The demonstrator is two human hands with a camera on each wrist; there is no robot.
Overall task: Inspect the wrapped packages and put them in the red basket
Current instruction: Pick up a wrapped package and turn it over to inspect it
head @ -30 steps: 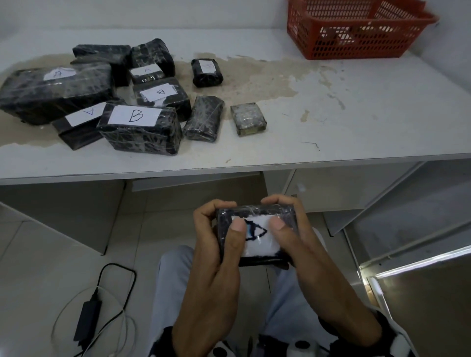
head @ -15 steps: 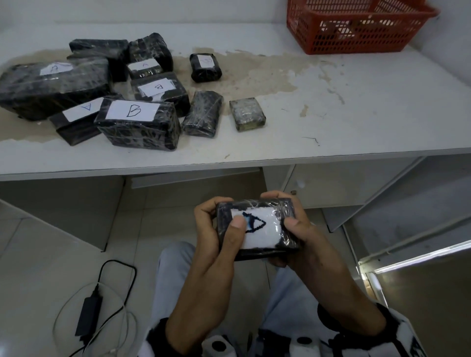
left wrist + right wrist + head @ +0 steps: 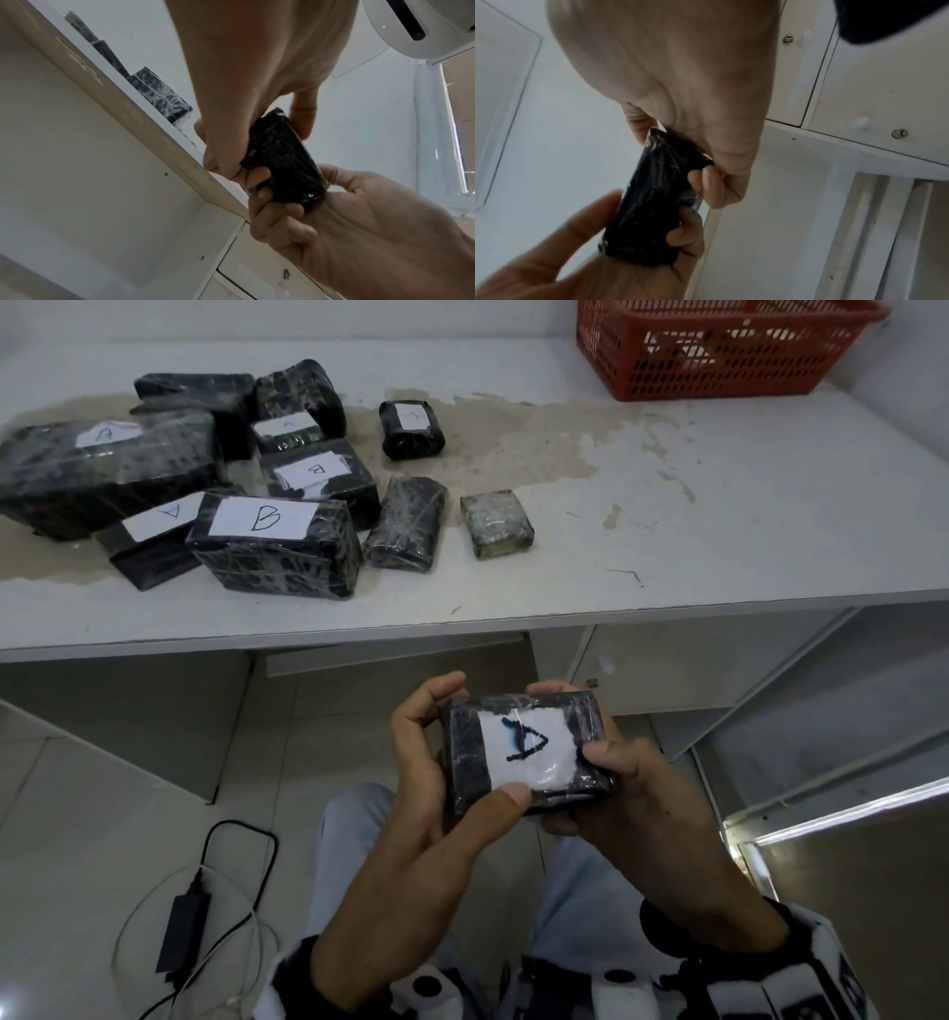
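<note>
Both hands hold one small black wrapped package [image 3: 529, 752] in front of the person's lap, below the front edge of the white counter [image 3: 719, 505]. The package lies with its white paper label [image 3: 524, 747] facing up; a hand-drawn "A" on it reads sideways in the head view.

The left hand [image 3: 426, 793] grips the package's left end: its thumb lies across the near edge by the label's corner, and its fingers [image 3: 257, 178] curl under and behind the package. The right hand [image 3: 626, 788] grips the right end, thumb on the top face at the label's right edge, fingers [image 3: 706, 182] curled around the underside. The wrist views show the dark, glossy underside [image 3: 282, 162] clamped between the two hands.

On the counter, at its left part, lies a cluster of other black wrapped packages [image 3: 277, 546], several touching or overlapping, some with white labels marked "A" or "B". Three smaller ones lie a little to the right of the cluster: a labelled black one [image 3: 411, 428], an unlabelled black one [image 3: 405, 523] and a greyish one [image 3: 495, 521]. A brownish stain [image 3: 513, 439] spreads over the counter beneath them.

The red basket [image 3: 719, 351] stands at the counter's far right corner, well apart from the held package. What lies inside it cannot be made out.

A black power adapter [image 3: 182, 932] with its cables lies on the tiled floor at the left.
</note>
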